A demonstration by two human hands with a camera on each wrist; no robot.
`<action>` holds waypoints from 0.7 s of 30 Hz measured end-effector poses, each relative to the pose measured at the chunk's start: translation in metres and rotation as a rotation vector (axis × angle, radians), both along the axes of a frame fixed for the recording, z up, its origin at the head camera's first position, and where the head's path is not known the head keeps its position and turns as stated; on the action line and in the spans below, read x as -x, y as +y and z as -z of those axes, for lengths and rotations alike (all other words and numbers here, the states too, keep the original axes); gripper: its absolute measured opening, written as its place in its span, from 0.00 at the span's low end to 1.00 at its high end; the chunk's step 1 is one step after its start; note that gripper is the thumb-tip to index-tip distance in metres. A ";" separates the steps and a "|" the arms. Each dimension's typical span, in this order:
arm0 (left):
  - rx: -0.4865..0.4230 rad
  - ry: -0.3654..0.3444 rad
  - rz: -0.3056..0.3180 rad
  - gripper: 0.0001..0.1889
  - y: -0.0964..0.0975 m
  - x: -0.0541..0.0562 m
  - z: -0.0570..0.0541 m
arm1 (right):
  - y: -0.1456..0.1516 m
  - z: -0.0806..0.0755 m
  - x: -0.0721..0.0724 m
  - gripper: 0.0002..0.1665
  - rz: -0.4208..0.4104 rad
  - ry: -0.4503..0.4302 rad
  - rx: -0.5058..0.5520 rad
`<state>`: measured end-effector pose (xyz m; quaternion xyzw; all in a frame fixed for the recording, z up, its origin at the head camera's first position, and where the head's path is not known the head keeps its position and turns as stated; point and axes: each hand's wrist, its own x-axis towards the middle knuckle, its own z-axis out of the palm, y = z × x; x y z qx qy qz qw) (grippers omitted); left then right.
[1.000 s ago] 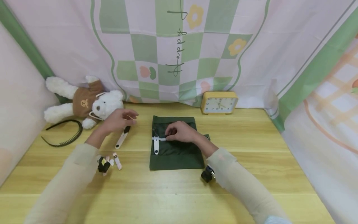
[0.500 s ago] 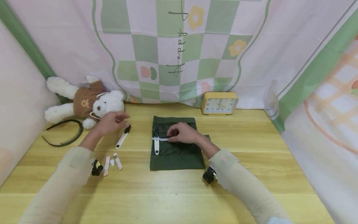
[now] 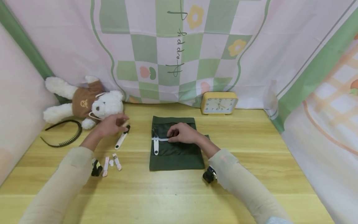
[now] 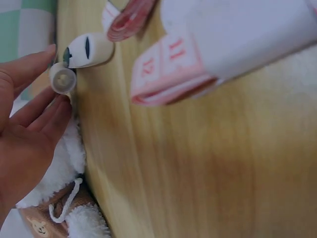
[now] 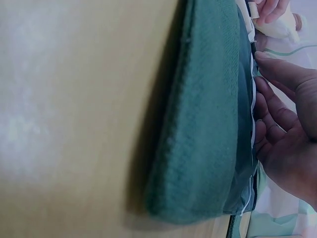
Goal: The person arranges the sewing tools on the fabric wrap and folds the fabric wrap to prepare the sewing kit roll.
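In the head view my left hand (image 3: pixel 110 125) is above the table's left side, just in front of the plush toy. Its thumb and fingers pinch a small cream cylinder (image 4: pixel 63 79) with a round, hollow-looking end; its kind cannot be told. Just below lies a white-handled tool (image 3: pixel 121 141) with a black end. My right hand (image 3: pixel 183 133) is over a dark green cloth pouch (image 3: pixel 176 162), its curled fingertips pinching a white elastic band (image 3: pixel 163 139). Under this band, on the pouch's left side, sits another white-handled tool (image 3: pixel 156 147).
Folded pink measuring tapes (image 3: pixel 117 161) and a small white piece (image 3: pixel 111 162) lie left of the pouch. A black toothed headband (image 3: pixel 78 133) and the white plush toy (image 3: pixel 107 104) are at the left. A yellow clock (image 3: pixel 219 103) stands at the back.
My left hand has moved a little left, bringing the cream cylinder away from the pouch and toward the loose tool. My right hand stays at the elastic band with hardly any shift.
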<state>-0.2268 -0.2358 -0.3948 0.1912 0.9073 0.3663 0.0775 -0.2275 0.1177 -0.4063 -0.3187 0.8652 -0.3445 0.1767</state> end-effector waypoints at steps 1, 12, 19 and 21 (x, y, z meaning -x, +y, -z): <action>0.002 0.006 0.003 0.25 -0.001 0.000 0.001 | 0.000 0.000 0.000 0.07 -0.001 0.000 0.000; 0.056 0.047 -0.029 0.23 -0.003 0.003 0.010 | 0.000 0.000 0.001 0.08 -0.016 0.001 -0.010; 0.087 0.020 -0.054 0.22 -0.001 0.002 0.009 | 0.001 0.002 0.002 0.09 -0.016 0.018 -0.051; 0.082 0.009 -0.063 0.22 -0.001 0.002 0.008 | 0.002 0.003 0.002 0.09 -0.015 0.024 -0.060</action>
